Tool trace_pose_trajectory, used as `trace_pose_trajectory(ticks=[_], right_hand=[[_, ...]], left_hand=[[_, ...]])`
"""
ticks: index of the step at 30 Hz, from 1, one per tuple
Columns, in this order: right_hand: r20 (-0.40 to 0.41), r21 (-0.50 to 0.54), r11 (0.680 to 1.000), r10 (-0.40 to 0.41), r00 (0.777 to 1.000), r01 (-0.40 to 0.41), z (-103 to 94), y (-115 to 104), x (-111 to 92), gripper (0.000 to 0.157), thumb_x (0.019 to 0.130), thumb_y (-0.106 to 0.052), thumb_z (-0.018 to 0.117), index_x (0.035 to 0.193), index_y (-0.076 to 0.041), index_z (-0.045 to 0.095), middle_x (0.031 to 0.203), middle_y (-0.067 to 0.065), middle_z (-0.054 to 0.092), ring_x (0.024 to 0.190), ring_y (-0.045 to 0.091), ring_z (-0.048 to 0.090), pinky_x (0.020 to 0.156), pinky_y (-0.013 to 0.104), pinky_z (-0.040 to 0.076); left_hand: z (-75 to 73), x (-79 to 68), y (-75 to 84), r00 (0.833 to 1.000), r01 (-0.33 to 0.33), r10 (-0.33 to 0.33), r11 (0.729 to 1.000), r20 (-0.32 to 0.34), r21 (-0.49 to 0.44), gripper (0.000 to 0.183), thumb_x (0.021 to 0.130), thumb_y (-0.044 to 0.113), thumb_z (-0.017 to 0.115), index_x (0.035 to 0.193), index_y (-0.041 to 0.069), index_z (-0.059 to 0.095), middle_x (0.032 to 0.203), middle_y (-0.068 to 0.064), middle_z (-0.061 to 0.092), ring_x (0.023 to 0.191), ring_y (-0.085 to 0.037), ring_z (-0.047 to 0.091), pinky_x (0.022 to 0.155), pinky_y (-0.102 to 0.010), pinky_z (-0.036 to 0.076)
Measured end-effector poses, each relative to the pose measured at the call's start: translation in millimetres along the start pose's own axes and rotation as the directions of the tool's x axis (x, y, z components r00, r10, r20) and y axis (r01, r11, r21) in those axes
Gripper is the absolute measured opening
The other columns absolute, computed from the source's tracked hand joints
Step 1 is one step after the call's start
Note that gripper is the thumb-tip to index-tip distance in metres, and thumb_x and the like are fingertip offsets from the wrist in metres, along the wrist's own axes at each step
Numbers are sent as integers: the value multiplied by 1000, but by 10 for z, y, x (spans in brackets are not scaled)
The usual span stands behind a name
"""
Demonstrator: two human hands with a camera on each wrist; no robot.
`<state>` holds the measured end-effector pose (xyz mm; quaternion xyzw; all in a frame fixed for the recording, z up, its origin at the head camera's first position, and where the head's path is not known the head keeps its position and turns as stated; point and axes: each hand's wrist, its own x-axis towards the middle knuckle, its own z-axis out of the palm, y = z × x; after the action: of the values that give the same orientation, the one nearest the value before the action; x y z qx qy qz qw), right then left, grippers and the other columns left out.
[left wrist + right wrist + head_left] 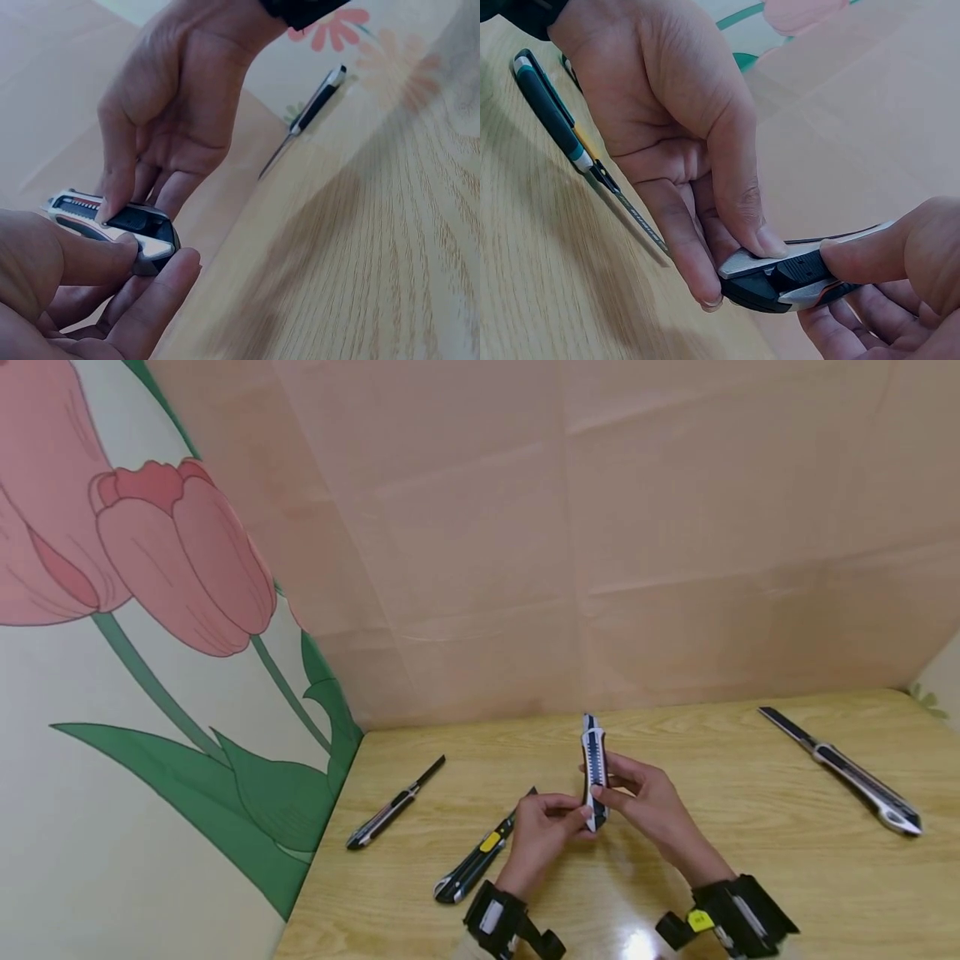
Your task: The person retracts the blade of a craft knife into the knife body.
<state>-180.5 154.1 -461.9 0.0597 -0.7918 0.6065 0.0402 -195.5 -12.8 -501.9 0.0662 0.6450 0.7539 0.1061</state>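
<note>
Both hands hold one snap-off utility knife [594,756], silver and dark, upright above the table in the head view. My left hand [542,833] pinches its lower end between thumb and fingers. My right hand [654,806] grips the body from the right, thumb on its front. In the right wrist view, that thumb lies at the black slider [799,270] of the knife. Beside my left hand lies a black utility knife with a yellow slider [491,842], its blade out and partly hidden behind the hand.
A slim utility knife [390,812] lies at the table's left, blade out. Another, larger one [851,778] lies at the right, also with its blade extended. Behind the wooden table [712,768] hangs a pinkish-brown sheet [600,527]; a tulip-painted wall [187,560] stands left.
</note>
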Motion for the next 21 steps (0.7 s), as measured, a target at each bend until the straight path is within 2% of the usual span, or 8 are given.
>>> trace_pose_trajectory(ticks=[11, 21], right_hand=[[26, 45, 998, 50, 998, -51, 8, 29, -45, 62, 90, -5, 69, 147, -8, 44, 129, 17, 61, 116, 33, 56, 78, 18, 56], [56, 54, 998, 21, 998, -24, -7, 39, -33, 60, 90, -1, 67, 146, -4, 44, 131, 18, 60, 117, 35, 56, 80, 18, 56]], left_hand=[[11, -18, 14, 999, 31, -31, 999, -37, -12, 9, 81, -5, 75, 89, -2, 76, 84, -15, 74, 72, -29, 73, 65, -36, 66], [2, -21, 1, 999, 30, -30, 999, -14, -33, 10, 81, -6, 75, 90, -3, 75, 84, -17, 74, 71, -31, 73, 67, -38, 65]])
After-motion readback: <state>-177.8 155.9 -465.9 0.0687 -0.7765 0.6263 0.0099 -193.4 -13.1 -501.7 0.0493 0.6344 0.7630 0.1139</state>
